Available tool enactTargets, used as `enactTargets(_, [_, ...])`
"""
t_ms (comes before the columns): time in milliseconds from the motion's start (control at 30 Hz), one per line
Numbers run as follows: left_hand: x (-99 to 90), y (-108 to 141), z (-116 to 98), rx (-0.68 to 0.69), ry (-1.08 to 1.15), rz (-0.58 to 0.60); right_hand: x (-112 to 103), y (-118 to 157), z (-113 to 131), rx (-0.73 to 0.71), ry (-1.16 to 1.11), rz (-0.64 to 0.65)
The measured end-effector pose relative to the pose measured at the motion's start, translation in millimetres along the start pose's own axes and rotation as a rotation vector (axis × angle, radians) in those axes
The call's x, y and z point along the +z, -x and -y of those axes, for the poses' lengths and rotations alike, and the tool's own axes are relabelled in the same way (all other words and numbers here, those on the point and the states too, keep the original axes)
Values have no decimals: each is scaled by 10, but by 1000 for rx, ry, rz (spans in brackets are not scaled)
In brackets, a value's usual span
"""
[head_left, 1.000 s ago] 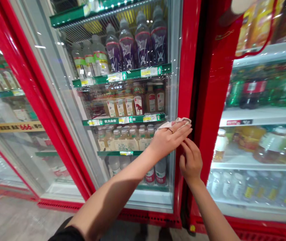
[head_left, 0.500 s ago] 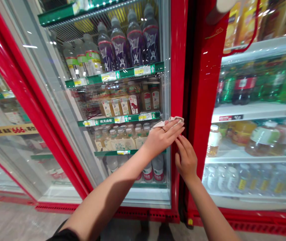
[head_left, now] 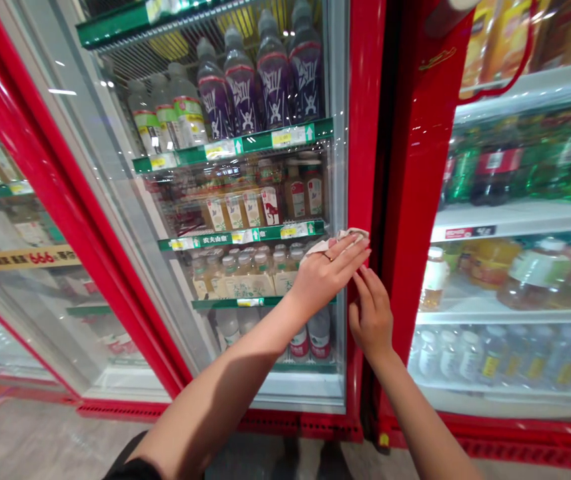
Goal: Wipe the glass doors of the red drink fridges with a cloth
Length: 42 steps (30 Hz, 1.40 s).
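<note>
My left hand (head_left: 333, 268), with a ring on one finger, presses a crumpled white cloth (head_left: 316, 248) against the right side of a glass fridge door. Its fingers are stretched over the cloth, which sticks out above and to the left of them. Beneath them is the door's red frame (head_left: 364, 133). Just below, my right hand (head_left: 373, 317) rests at the outer edge of this frame, its fingers extended and close together. Its fingertips come near or touch those of the left hand; I cannot tell which. The right palm is hidden.
Behind the glass, shelves hold bottled drinks (head_left: 244, 83) and green price rails (head_left: 245, 235). A dark gap (head_left: 390, 167) separates this fridge from another red-framed one (head_left: 423, 133) with bottles on white shelves. More fridge doors stand on the left, one with a yellow strip (head_left: 20, 258).
The view has shifted slightly, so the fridges appear a little further right. Both hands stay at nearly the same place on the door frame, the left moving slightly inward from the outer edge.
</note>
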<state>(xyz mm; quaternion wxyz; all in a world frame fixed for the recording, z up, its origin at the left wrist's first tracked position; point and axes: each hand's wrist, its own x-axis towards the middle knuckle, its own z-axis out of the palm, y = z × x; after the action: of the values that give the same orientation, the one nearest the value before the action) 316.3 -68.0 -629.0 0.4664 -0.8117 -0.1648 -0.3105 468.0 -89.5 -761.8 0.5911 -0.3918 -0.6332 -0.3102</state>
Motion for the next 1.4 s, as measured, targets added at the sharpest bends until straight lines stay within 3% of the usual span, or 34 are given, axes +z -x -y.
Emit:
enactTargets(100, [-34, 225, -5, 31, 24, -3, 19, 15, 45, 29, -1, 11])
enactTargets(233, [-75, 380, 41, -25, 95, -41, 37, 28, 73, 39, -11, 31])
enactTargets(400, [-45, 156, 74, -73, 141, -115, 77, 45, 84, 56, -21, 22])
enactTargets(567, [16, 30, 47, -11, 89, -106, 101, 53, 110, 77, -30, 0])
enactTargets(733, [-41, 345, 113, 94, 109, -25, 75, 61, 94, 86, -19, 46])
enactTargets(833, [-96, 482, 176, 53, 105, -32, 59, 58, 94, 85, -8, 65])
enactTargets(933, [-98, 414, 178, -17, 128, -41, 61, 47, 119, 83, 2, 38])
enactTargets(1067, [-9, 117, 95, -101, 167, -33, 92, 42, 152, 62, -2, -1])
enactTargets(1233, [92, -60, 38, 16, 135, -30, 139, 84, 126, 53, 3, -3])
enactTargets(1400, [33, 210, 100, 139, 137, 7, 136, 110, 95, 47, -6, -2])
